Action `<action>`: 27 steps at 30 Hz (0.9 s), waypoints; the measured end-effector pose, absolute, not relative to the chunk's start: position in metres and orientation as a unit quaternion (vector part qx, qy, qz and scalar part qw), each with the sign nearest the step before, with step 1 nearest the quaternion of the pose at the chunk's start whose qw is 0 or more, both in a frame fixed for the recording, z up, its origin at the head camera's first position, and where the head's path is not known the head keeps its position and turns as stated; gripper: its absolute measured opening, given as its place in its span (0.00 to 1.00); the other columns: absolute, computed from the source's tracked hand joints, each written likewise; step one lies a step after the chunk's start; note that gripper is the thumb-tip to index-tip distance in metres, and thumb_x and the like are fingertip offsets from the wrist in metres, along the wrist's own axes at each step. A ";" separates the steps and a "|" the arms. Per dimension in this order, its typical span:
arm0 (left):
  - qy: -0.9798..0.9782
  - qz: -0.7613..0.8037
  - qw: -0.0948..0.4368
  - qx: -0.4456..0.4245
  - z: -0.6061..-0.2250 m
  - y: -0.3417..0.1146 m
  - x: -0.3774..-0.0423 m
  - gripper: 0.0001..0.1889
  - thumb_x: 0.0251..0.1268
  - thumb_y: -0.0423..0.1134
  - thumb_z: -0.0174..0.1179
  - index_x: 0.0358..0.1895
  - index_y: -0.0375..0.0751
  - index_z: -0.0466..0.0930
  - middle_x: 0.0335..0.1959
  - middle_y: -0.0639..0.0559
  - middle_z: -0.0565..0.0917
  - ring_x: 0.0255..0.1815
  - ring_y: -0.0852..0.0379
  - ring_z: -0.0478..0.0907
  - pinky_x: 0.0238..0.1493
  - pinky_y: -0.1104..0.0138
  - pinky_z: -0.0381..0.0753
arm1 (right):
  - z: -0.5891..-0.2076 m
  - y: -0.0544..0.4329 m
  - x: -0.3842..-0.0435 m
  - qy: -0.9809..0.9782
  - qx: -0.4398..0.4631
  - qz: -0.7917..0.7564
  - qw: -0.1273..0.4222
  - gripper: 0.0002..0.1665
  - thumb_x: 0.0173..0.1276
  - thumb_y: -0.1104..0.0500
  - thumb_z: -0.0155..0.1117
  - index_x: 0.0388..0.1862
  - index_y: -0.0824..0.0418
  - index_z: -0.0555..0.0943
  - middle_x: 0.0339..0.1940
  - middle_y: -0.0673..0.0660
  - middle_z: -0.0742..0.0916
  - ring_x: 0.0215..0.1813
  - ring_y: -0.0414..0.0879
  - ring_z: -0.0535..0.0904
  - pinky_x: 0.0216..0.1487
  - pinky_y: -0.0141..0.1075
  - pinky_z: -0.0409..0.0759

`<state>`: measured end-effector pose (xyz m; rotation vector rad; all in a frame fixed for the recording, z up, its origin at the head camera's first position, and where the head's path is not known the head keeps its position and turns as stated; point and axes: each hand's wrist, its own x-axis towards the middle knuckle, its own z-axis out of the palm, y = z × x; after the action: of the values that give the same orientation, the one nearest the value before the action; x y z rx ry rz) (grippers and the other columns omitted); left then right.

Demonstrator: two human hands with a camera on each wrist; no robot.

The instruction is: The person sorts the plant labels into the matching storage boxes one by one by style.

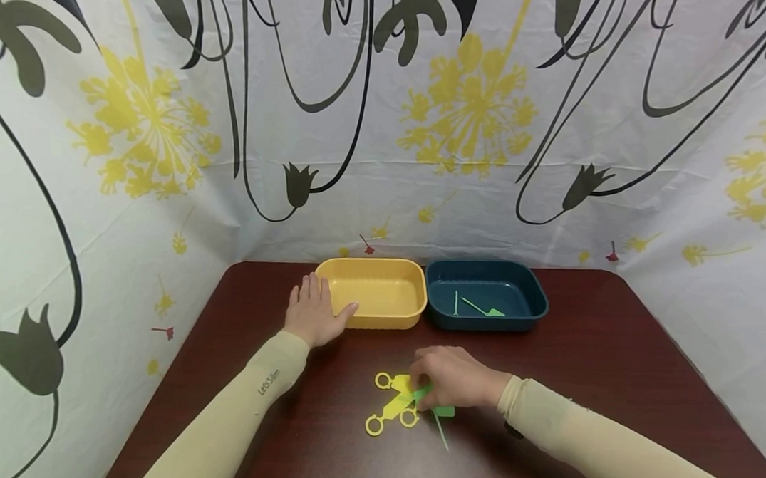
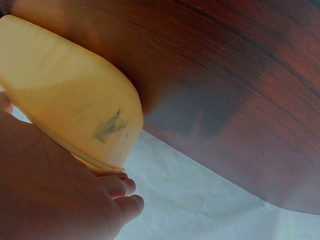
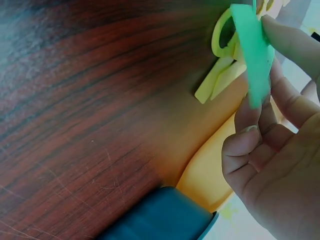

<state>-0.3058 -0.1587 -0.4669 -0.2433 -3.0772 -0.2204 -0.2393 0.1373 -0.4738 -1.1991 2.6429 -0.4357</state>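
My right hand (image 1: 453, 376) pinches a flat green plastic piece (image 3: 251, 55) between thumb and fingers, just above the table. Close under that hand, several flat yellow pieces with ring ends (image 1: 393, 408) lie in a loose cluster. A green flat end (image 1: 445, 412) and a thin green stem (image 1: 441, 432) show beside them; whether they belong to the held piece I cannot tell. My left hand (image 1: 313, 315) rests on the left rim of the yellow bin (image 1: 377, 322), fingers stretched out and thumb spread towards its front corner.
Right of the yellow bin and against it stands a dark blue bin (image 1: 486, 323). Inside lie a thin green stick (image 1: 456, 303) and a green stick with a flat end (image 1: 494, 312). Both bins are near the back of the dark red wooden table (image 1: 328, 441), before a patterned cloth (image 1: 366, 140).
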 end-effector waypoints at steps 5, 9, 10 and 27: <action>-0.994 -0.071 0.026 -0.078 -0.467 -0.159 -0.306 0.53 0.71 0.74 0.36 0.78 0.26 0.50 0.79 0.28 0.50 0.80 0.33 0.46 0.75 0.43 0.46 | -0.472 0.138 -0.240 0.898 -0.396 -0.159 0.110 0.10 0.55 0.48 0.81 0.33 0.43 0.87 0.29 0.38 0.79 0.32 0.34 0.74 0.31 0.31 0.75; -0.994 -0.075 0.025 -0.078 -0.468 -0.159 -0.307 0.53 0.71 0.74 0.36 0.78 0.26 0.49 0.79 0.28 0.48 0.80 0.33 0.45 0.76 0.43 0.45 | -0.471 0.139 -0.241 0.900 -0.386 -0.168 0.116 0.05 0.60 0.50 0.77 0.32 0.43 0.87 0.29 0.38 0.80 0.32 0.34 0.75 0.33 0.32 0.76; -0.994 -0.076 0.025 -0.079 -0.468 -0.159 -0.307 0.53 0.71 0.74 0.36 0.78 0.26 0.49 0.79 0.28 0.48 0.80 0.33 0.45 0.76 0.43 0.45 | -0.471 0.139 -0.240 0.900 -0.384 -0.170 0.117 0.04 0.61 0.51 0.76 0.33 0.43 0.88 0.29 0.37 0.80 0.32 0.35 0.75 0.33 0.32 0.76; -0.994 -0.073 0.025 -0.077 -0.470 -0.159 -0.308 0.54 0.70 0.74 0.36 0.78 0.26 0.49 0.79 0.28 0.49 0.80 0.33 0.45 0.76 0.43 0.45 | -0.467 0.142 -0.243 0.894 -0.391 -0.199 0.093 0.05 0.64 0.49 0.74 0.33 0.47 0.91 0.30 0.37 0.79 0.31 0.33 0.75 0.30 0.31 0.76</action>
<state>-0.3081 -0.1588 -0.4696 -0.2384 -3.0741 -0.2269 -0.2432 0.1420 -0.4670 -1.1617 2.6523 -0.5896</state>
